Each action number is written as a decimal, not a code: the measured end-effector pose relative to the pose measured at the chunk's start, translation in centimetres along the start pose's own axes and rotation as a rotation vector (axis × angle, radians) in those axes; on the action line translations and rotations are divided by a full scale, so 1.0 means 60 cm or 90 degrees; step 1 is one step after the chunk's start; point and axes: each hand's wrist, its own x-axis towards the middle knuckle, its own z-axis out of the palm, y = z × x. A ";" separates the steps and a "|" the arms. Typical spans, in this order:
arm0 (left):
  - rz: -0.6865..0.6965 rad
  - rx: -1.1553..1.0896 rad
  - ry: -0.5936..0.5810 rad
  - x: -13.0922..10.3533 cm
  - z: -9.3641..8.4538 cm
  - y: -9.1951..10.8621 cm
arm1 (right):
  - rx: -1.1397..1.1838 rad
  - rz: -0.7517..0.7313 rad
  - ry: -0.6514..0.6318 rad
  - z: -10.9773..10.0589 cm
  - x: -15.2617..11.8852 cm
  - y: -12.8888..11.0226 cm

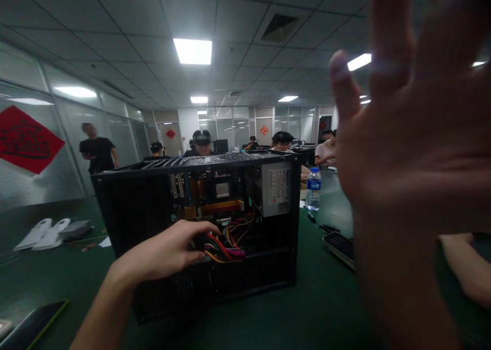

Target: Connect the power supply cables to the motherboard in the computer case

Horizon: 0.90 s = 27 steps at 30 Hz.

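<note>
A black computer case (249, 283) stands before me with its side open. My left hand (169, 253) reaches into it, fingers and thumb closed round a bundle of coloured power cables (226, 249); the fingertips are partly hidden. Above the cables, a motherboard (223, 189) with a square metal chip shows inside. A silver power supply (276, 189) with a label fills the upper right corner of the case. Raised close to the camera, my right hand (414, 140) is open and slightly blurred, fingers apart and holding nothing.
Right of the case are a water bottle (313, 190) and a black-screened device (340, 249). White objects (44, 235) lie on the green table (322, 309) to the left, and a dark flat device (36, 325) at front left. Another person's arm (466, 268) rests at right.
</note>
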 end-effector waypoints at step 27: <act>0.229 -0.011 0.273 -0.006 0.000 0.037 | 0.476 0.171 -0.122 0.230 -0.003 0.046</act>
